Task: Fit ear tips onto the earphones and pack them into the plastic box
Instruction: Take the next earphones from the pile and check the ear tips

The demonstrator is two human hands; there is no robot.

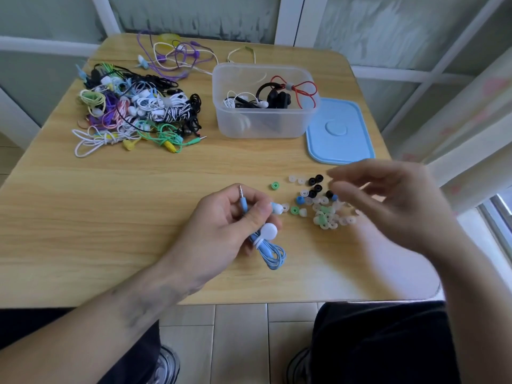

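Note:
My left hand [230, 225] grips a coiled light-blue earphone set [270, 252] with a white cable clip; its jack sticks up between my fingers and one earbud pokes out to the right. My right hand [388, 200], blurred, hovers with loosely spread fingers over a scatter of ear tips [322, 209] in clear, green, blue and black. I see nothing held in it. The clear plastic box [263, 123] stands at the back with black, white and red earphones inside.
A tangled pile of coloured earphones [138, 112] lies at the table's back left, with purple and yellow ones behind it. The blue lid [342, 134] lies to the right of the box. The wooden table [110, 217] ends close to my knees.

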